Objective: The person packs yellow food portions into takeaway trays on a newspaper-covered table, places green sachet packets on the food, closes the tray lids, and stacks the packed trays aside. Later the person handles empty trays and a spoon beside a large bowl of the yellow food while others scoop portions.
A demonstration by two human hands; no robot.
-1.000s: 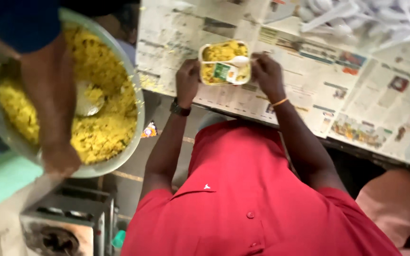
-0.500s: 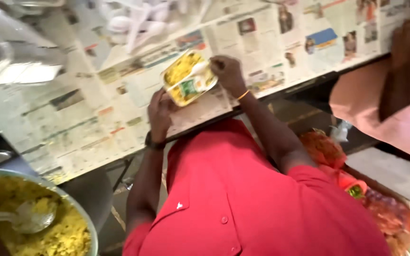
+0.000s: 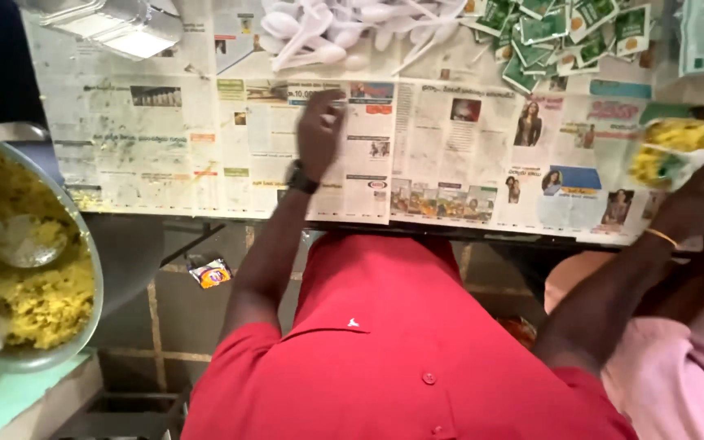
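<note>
Gripping the far edge of a small food tray point(image 3: 676, 153), my right hand point(image 3: 698, 208) has its fingers curled shut around it, out at the right end of the newspaper-covered table point(image 3: 165, 147); the tray is heaped with yellow rice and has a green sachet lying on top. My left hand point(image 3: 319, 130) is stretched forward over the newspaper with its fingers loosely together and bent down, holding nothing, its tips just short of the pile of white plastic spoons point(image 3: 327, 33) at the back of the table. Beyond the spoons, further right, lies a scatter of green sachets point(image 3: 572, 37), and a clear box point(image 3: 120, 24) sits at the back left. Below the table edge on the left is the big metal bowl of yellow rice point(image 3: 18, 261) with a ladle resting in it, and a pink-sleeved person point(image 3: 678, 358) stands close at my right. By my reading the tray is filled and topped with its sachet, so that portion looks done; no spoon is with it that I can see. Compared with half a second ago, the tray has gone from the middle of the table, where both hands were on it, to the right end, and my left hand has let go and moved up toward the spoons.
</note>
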